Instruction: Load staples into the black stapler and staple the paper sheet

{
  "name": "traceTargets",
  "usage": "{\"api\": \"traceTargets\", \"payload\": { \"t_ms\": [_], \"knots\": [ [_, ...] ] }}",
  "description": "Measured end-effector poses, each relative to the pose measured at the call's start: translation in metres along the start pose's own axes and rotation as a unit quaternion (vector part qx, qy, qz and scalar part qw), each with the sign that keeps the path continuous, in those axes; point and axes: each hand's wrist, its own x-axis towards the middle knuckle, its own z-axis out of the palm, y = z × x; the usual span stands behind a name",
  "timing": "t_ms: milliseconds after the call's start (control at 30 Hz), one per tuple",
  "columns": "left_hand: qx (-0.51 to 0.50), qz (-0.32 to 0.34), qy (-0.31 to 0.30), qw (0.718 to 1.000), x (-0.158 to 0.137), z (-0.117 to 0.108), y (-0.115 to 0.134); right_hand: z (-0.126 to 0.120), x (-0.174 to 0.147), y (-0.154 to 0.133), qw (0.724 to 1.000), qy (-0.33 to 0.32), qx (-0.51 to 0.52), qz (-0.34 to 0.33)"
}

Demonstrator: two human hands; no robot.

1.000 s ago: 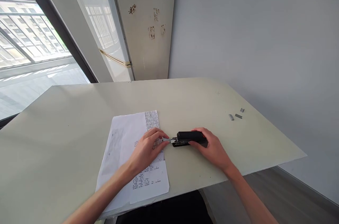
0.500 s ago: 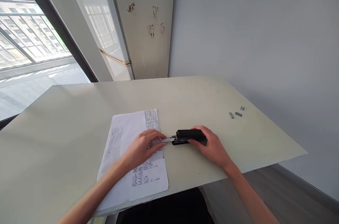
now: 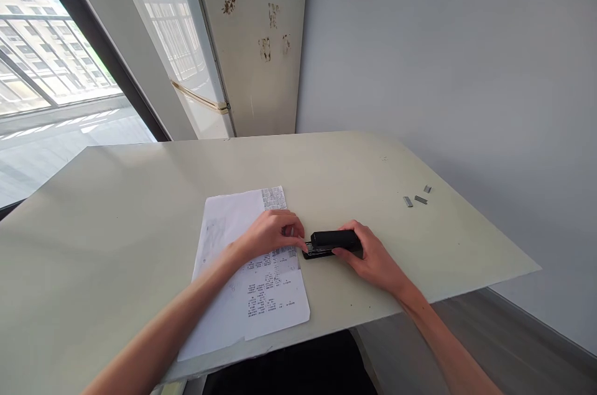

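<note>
A black stapler [image 3: 333,239] lies on the table, its nose pointing left. My right hand [image 3: 375,258] is wrapped around its rear half, thumb on the near side and fingers over the far side. At the stapler's nose is my left hand [image 3: 275,233], fingers curled and the thumb apart from them, its tip against the front end. Under that hand lie white paper sheets [image 3: 228,314], printed with small black text. A strip of paper densely covered in dark marks [image 3: 274,197] runs along their right side.
Several small grey staple strips [image 3: 420,199] lie on the right of the pale table [image 3: 140,196]. A fridge with a gold handle [image 3: 200,96] stands behind the table, beside a grey wall [image 3: 443,40]. A window [image 3: 56,53] is at the left.
The silver metal slide that stuck out of the stapler's nose between my left fingers has gone in. My left hand and the papers have shifted right; my right hand keeps its hold.
</note>
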Motion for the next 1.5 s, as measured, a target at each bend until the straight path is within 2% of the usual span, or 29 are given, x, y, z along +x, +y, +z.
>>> {"api": "traceTargets", "payload": {
  "t_ms": [167, 367, 500, 600, 700, 867, 1033, 1267, 1367, 1500],
  "knots": [
    [0.058, 0.055, -0.010, 0.997, 0.011, 0.009, -0.001, 0.000, 0.001, 0.001, 1.000, 0.001, 0.011, 0.008],
    [0.117, 0.080, 0.019, 0.990, 0.006, 0.018, -0.002, -0.001, 0.002, 0.000, 1.000, 0.000, 0.022, 0.001],
    [0.145, 0.085, 0.030, 0.985, -0.006, 0.011, 0.009, 0.000, 0.001, -0.001, 0.999, -0.002, 0.031, 0.011],
    [0.150, 0.061, 0.045, 0.986, -0.035, 0.000, 0.025, 0.000, 0.000, -0.002, 0.999, -0.005, 0.034, 0.021],
    [0.145, 0.022, 0.028, 0.989, -0.081, -0.005, 0.042, 0.000, -0.001, -0.002, 0.999, -0.013, 0.039, 0.029],
    [0.230, 0.005, 0.008, 0.973, -0.153, 0.012, 0.060, 0.002, -0.003, 0.002, 0.999, -0.012, 0.039, 0.019],
    [0.266, -0.015, 0.014, 0.964, -0.187, 0.027, 0.072, 0.001, -0.004, 0.004, 0.998, -0.030, 0.047, 0.008],
    [0.244, -0.035, 0.055, 0.968, -0.191, 0.036, 0.077, -0.005, -0.007, -0.004, 0.996, -0.076, 0.044, -0.002],
    [0.249, -0.018, 0.064, 0.966, -0.184, 0.045, 0.075, -0.003, -0.007, -0.006, 0.996, -0.080, 0.042, -0.011],
    [0.269, 0.001, 0.045, 0.962, -0.175, 0.052, 0.077, 0.000, -0.008, -0.010, 0.996, -0.076, 0.035, -0.006]
  ]
}}
